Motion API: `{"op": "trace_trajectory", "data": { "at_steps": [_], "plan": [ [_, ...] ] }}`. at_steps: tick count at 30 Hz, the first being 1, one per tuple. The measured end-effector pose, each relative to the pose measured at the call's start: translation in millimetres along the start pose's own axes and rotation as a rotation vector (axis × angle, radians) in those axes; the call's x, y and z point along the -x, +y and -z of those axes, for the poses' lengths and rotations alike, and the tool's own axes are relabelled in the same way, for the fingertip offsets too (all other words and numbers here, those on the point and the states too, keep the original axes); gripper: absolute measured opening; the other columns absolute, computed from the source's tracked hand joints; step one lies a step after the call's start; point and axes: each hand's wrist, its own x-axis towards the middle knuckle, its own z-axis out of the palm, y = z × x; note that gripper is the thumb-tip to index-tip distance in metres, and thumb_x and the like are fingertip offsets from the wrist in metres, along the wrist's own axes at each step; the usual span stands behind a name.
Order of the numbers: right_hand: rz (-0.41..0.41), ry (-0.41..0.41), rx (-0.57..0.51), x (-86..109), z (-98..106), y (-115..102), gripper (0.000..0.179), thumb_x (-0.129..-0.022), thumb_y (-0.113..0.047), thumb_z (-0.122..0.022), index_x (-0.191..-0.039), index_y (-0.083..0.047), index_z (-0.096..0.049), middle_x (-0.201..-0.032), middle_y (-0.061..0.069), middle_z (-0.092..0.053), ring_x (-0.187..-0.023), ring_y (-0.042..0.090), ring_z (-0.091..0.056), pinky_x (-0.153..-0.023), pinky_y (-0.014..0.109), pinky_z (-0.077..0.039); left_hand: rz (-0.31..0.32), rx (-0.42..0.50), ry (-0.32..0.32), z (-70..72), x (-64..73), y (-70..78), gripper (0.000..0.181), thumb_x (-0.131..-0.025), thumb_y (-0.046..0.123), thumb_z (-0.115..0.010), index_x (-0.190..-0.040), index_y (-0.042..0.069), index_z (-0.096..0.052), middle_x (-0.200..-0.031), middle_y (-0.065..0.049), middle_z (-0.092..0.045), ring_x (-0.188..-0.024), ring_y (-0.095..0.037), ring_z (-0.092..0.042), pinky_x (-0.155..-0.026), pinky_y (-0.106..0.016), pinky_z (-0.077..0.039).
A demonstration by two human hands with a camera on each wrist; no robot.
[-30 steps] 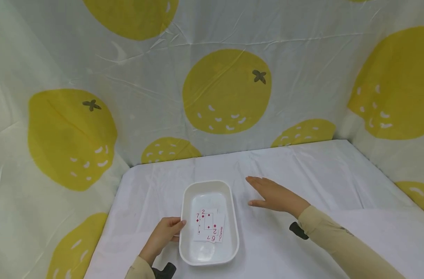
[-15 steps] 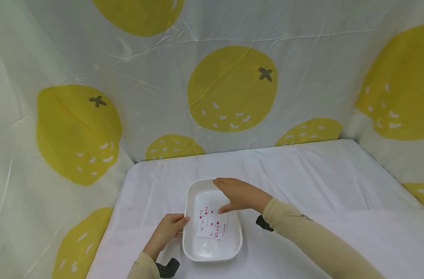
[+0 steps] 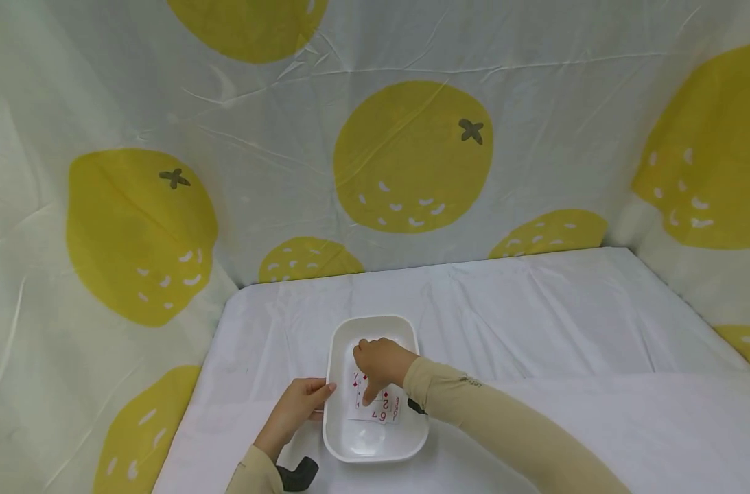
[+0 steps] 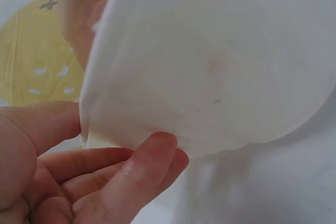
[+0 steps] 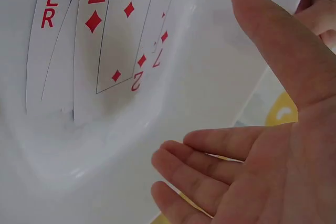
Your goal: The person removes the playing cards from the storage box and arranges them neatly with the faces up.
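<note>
In the head view a white tray [image 3: 365,451] holds several overlapping playing cards. The two of diamonds [image 5: 118,45] lies on top, over a seven of diamonds [image 3: 355,394] and a joker [image 5: 43,56]. My left hand [image 3: 296,409] pinches the tray's left rim, thumb above and fingers beneath; the left wrist view shows those fingers against the underside [image 4: 226,66]. Over the tray hovers my right hand [image 3: 383,362], hiding part of the cards. Its thumb [image 5: 268,35] stands apart from the fingers, which are spread with nothing between them. Whether it touches a card I cannot tell.
A white cloth [image 3: 523,315] covers the table beneath the tray. Pale curtains printed with yellow lemons [image 3: 412,158] close off the back and both sides. Dark wrist mounts [image 3: 297,475] sit by the sleeves.
From the right of the tray my right hand has moved left over its rim and above the cards, its fingers now bent downward. The left hand keeps its hold on the rim.
</note>
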Motion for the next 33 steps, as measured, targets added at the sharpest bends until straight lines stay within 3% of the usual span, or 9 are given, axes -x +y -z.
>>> {"op": "trace_trajectory", "data": {
  "at_steps": [6,13,24,33],
  "plan": [
    [-0.089,-0.069,-0.003,-9.9,-10,-6,0.057,-0.052,-0.052,-0.081,-0.087,-0.012,-0.061,-0.081,0.000,-0.047,-0.071,0.013,-0.050,-0.070,0.027,-0.047,0.003,-0.017,0.015,-1.9,0.8,3.0,0.046,-0.090,0.025,-0.056,-0.112,-0.016,-0.053,-0.095,-0.023,-0.063,-0.079,-0.030,-0.064,-0.063,-0.035,-0.054],
    [-0.139,-0.096,0.016,-21.2,-30,-12,0.055,-0.045,-0.048,-0.086,-0.087,-0.016,-0.068,-0.083,0.001,-0.047,-0.067,0.013,-0.047,-0.068,0.027,-0.047,0.010,-0.018,0.017,-2.5,0.6,2.9,0.043,-0.090,0.022,-0.056,-0.110,-0.016,-0.054,-0.093,-0.022,-0.063,-0.077,-0.030,-0.064,-0.062,-0.036,-0.055],
    [-0.123,-0.064,0.083,-17.6,-31,-21,0.059,-0.048,-0.047,-0.085,-0.096,-0.017,-0.068,-0.083,0.001,-0.045,-0.071,0.011,-0.047,-0.067,0.024,-0.047,0.010,-0.029,0.031,-2.4,5.7,2.7,0.048,-0.089,0.026,-0.057,-0.112,-0.015,-0.053,-0.095,-0.020,-0.063,-0.079,-0.025,-0.064,-0.064,-0.034,-0.054],
    [-0.107,-0.045,0.093,-10.1,-26,-22,0.046,-0.052,-0.043,-0.084,-0.083,-0.015,-0.067,-0.078,0.002,-0.045,-0.068,0.012,-0.045,-0.063,0.025,-0.046,-0.001,-0.032,0.025,-2.8,2.2,1.5,0.046,-0.089,0.025,-0.057,-0.111,-0.016,-0.054,-0.095,-0.021,-0.063,-0.079,-0.026,-0.064,-0.064,-0.035,-0.054]
  ]
}}
